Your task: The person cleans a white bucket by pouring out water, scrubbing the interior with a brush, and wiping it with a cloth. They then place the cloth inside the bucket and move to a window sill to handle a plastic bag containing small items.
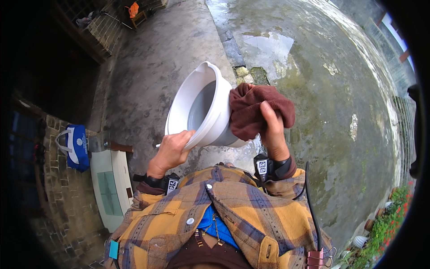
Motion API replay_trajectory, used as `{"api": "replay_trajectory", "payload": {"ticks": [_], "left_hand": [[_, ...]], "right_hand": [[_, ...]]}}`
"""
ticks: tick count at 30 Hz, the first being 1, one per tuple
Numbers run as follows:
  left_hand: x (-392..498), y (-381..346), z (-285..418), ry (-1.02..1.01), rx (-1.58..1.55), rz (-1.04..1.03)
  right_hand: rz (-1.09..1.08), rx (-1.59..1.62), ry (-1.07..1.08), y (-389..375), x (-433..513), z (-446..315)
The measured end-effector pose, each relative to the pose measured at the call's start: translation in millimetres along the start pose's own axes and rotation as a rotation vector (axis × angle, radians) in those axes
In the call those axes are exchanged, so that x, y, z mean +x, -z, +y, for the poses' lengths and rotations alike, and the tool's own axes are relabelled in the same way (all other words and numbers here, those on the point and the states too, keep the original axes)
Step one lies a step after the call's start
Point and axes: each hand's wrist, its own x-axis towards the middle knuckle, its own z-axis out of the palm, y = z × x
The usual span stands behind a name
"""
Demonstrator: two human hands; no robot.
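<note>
A white and grey plastic bucket (220, 114) is tilted in front of me, its open mouth turned to the left. The fingers of my left hand (173, 149) are closed on its near rim. In my right hand (273, 134) is a bunched dark red-brown cloth (257, 111), pressed against or right beside the outer wall of the bucket; the thumb lies over it and most fingers are hidden by it. The inside bottom of the bucket looks grey; whether it holds water I cannot tell.
On the left stand a pale cabinet (126, 181) with greenish panels and a blue bag (77, 148) by a brick wall (57, 201). Wet concrete (322, 141) with puddles spreads rightward. Potted red flowers (386, 225) line the lower right. An orange item (133, 10) rests on a small wooden seat.
</note>
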Motion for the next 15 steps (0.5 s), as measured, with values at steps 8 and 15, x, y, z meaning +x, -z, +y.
{"api": "replay_trajectory", "payload": {"ticks": [8, 15], "left_hand": [[-5, -13, 17, -0.073, 0.125, -0.057], [-1, -24, 15, -0.215, 0.303, -0.165]], "right_hand": [[-0.010, -0.345, -0.121, 8, 4, 35], [-0.109, -0.497, -0.318, 9, 11, 36]]}}
